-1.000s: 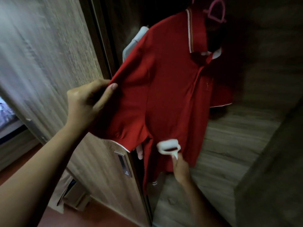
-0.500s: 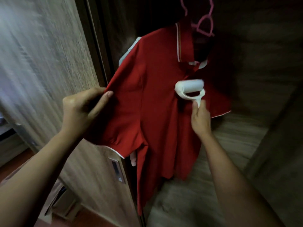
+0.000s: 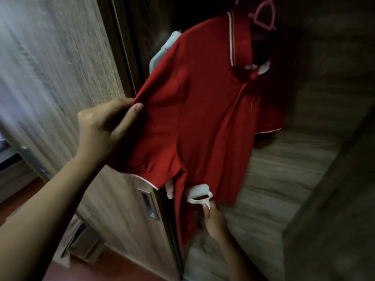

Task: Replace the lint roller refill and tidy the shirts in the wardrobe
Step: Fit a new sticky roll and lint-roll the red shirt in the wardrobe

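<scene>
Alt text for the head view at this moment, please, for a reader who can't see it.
A left hand pinches the sleeve of a red polo shirt and holds it out, while the right hand holds a white lint roller against the shirt's lower front. The shirt hangs on a pink hanger inside a dim wooden wardrobe.

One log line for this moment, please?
left hand pinches red shirt sleeve | right hand holds lint roller low on shirt | pink hanger carries shirt
</scene>
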The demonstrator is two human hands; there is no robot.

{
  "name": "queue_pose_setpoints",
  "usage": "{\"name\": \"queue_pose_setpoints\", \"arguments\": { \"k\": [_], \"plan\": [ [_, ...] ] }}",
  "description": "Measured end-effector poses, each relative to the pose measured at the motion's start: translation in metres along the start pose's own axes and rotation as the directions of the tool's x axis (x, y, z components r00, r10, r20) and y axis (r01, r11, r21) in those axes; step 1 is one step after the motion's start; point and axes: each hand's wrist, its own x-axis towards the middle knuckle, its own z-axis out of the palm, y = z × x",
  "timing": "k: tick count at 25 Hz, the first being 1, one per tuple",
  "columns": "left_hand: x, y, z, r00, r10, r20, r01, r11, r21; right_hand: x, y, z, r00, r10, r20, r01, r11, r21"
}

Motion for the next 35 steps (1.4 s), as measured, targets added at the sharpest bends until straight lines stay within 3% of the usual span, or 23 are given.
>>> {"name": "queue_pose_setpoints", "arguments": {
  "k": [6, 13, 19, 23, 28, 31, 35],
  "plan": [
    [-0.017, 0.047, 0.008, 0.994, -0.107, -0.02, 0.107, 0.994, 0.017, 0.005, -0.021, -0.063, 0.96, -0.046, -0.276, 0.03, 0.997, -0.065],
    [-0.059, 0.097, 0.059, 0.989, -0.107, 0.099, 0.126, 0.97, -0.208, -0.053, -0.045, -0.163, 0.84, -0.058, -0.539, -0.012, 0.992, -0.126],
    [-0.096, 0.104, 0.107, 0.986, -0.104, 0.128, 0.125, 0.977, -0.173, -0.141, -0.036, -0.204, 0.726, -0.093, -0.682, -0.117, 0.96, -0.255],
    [-0.129, 0.133, 0.109, 0.998, 0.051, 0.029, -0.045, 0.986, -0.161, -0.2, -0.013, -0.213, 0.678, -0.028, -0.734, -0.191, 0.958, -0.213],
    [-0.201, 0.236, 0.111, 0.939, 0.216, 0.268, -0.091, 0.906, -0.413, -0.316, 0.042, -0.214, 0.601, 0.091, -0.794, -0.338, 0.929, -0.149],
    [-0.257, 0.311, 0.102, 0.874, 0.265, 0.406, -0.035, 0.87, -0.492, -0.409, 0.082, -0.217, 0.557, 0.165, -0.814, -0.421, 0.901, -0.105],
    [-0.339, 0.442, 0.076, 0.767, 0.419, 0.486, -0.016, 0.77, -0.638, -0.562, 0.138, -0.224, 0.395, 0.309, -0.865, -0.586, 0.81, 0.022]
  ]
}}
